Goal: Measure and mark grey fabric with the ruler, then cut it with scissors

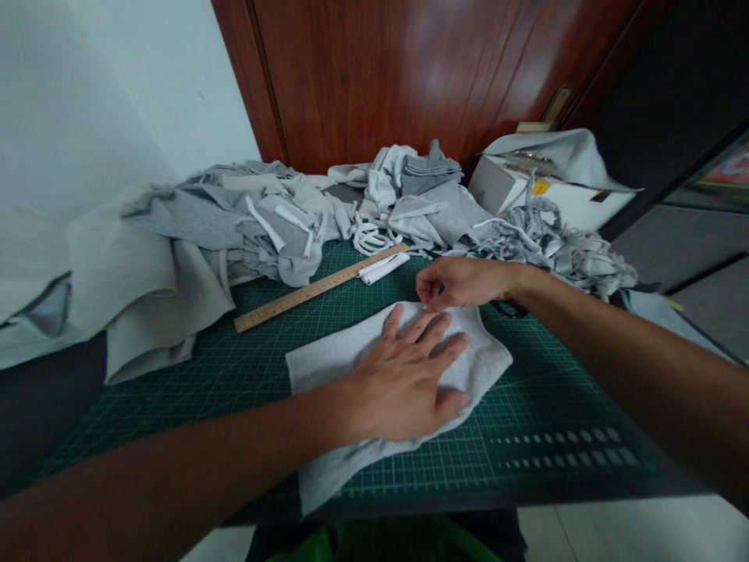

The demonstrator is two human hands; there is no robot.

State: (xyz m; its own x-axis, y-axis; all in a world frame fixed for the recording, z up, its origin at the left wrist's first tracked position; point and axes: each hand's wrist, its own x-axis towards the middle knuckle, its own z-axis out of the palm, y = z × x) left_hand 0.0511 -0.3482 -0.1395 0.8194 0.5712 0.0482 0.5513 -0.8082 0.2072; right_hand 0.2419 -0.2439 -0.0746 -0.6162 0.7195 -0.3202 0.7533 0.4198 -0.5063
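A light grey piece of fabric (339,359) lies flat on the green cutting mat (246,375) in front of me. My left hand (409,378) rests palm down on its middle, fingers spread, pressing it onto the mat. My right hand (459,282) is at the fabric's far edge with fingertips pinched together on that edge. A wooden ruler (319,287) lies diagonally on the mat just beyond the fabric, apart from both hands.
Heaps of grey fabric pieces (193,234) and strips (550,234) cover the mat's far side. A white cardboard box (550,191) stands at the back right, a wooden door (421,70) behind. Dark scissors handles (508,309) peek under my right wrist.
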